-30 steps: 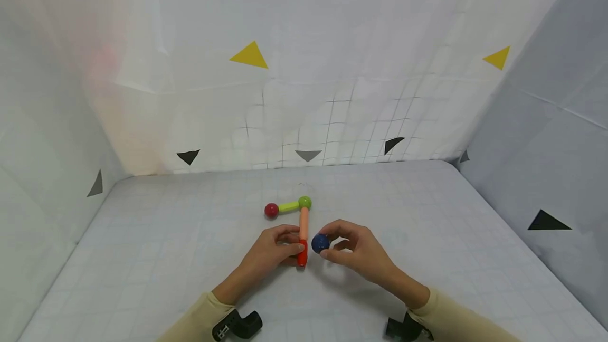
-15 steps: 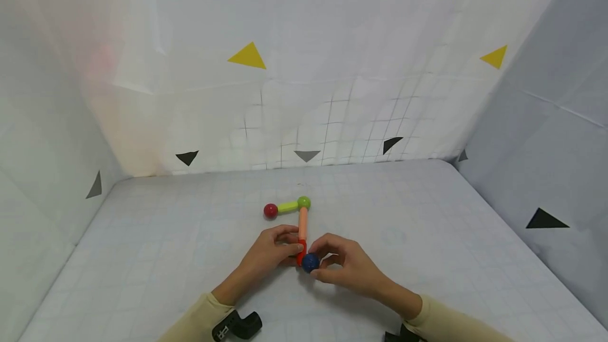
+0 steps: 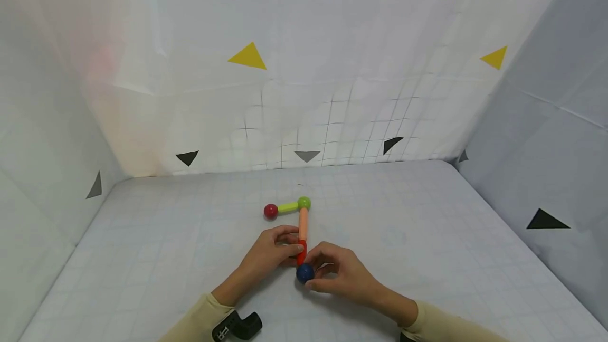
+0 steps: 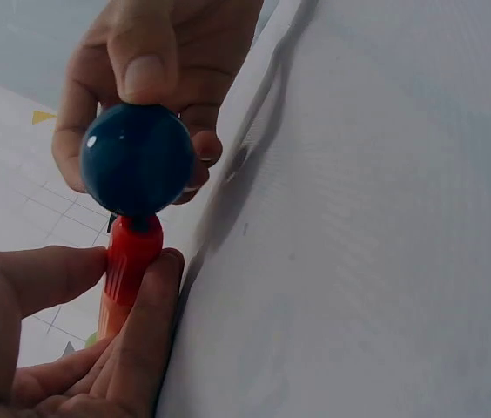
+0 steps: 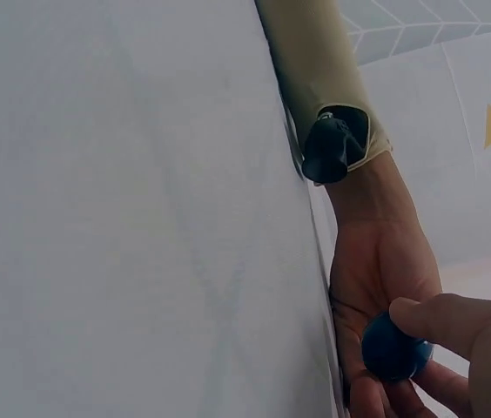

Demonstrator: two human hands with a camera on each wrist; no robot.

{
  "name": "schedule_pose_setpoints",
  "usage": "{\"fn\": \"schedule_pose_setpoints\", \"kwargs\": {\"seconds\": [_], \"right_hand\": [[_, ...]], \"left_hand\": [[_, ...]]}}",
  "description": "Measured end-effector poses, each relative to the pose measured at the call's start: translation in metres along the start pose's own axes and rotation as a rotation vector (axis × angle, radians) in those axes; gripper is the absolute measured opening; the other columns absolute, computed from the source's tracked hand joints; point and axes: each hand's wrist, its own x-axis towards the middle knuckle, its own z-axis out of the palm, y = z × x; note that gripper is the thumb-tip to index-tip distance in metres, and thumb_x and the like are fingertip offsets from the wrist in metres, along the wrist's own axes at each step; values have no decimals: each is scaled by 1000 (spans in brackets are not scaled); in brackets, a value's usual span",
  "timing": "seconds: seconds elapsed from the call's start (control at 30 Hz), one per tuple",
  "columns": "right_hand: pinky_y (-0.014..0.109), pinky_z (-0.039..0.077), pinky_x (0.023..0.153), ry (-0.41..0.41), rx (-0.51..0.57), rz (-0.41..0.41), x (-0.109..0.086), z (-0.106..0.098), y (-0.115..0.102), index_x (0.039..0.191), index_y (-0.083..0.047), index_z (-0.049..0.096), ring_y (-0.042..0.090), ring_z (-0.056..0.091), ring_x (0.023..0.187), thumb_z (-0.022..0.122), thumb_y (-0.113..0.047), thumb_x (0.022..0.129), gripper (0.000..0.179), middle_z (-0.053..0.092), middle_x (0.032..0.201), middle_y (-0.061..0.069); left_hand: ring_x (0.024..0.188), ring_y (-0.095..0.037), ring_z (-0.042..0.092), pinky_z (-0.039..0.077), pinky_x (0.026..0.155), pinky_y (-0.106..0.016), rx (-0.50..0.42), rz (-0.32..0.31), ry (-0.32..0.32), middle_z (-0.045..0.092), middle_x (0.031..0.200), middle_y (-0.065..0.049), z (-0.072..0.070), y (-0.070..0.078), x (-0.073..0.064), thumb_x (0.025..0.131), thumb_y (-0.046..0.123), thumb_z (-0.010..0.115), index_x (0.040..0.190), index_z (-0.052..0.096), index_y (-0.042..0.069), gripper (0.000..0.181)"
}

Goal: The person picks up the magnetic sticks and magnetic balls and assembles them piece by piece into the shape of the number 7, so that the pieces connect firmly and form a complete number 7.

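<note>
My left hand (image 3: 272, 247) pinches a red rod (image 3: 302, 251) between thumb and fingers. A blue ball (image 3: 305, 273) sits at the rod's near end, and my right hand (image 3: 341, 272) pinches it from the right. In the left wrist view the ball (image 4: 137, 160) appears to meet the tip of the red rod (image 4: 134, 259); whether they are joined I cannot tell. Beyond the red rod runs an orange rod (image 3: 303, 224) in line with it, up to a green ball (image 3: 304, 203). From there a yellow-green rod (image 3: 287, 207) leads left to a dark red ball (image 3: 271, 211).
A pale, faintly gridded cloth covers the table (image 3: 404, 215). White sheet walls with yellow triangles (image 3: 249, 56) and black ones stand at the back and sides. A black wrist device (image 3: 237, 326) sits at the left sleeve.
My right hand has carried the blue ball leftward and nearer, from beside the red rod to its near end. The left hand has stayed in place on the rod.
</note>
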Motion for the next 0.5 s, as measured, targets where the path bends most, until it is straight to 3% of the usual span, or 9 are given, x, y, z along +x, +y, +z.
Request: {"fn": "schedule_pose_setpoints", "kwargs": {"seconds": [0.5], "right_hand": [[37, 60, 77, 17, -35, 10, 1, 6, 6, 116, -10, 67, 24, 69, 93, 87, -14, 87, 35, 67, 108, 6]], "left_hand": [[85, -19, 69, 60, 78, -35, -15, 4, -3, 68, 105, -10, 0, -1, 1, 95, 10, 74, 137, 61, -3, 45]]}}
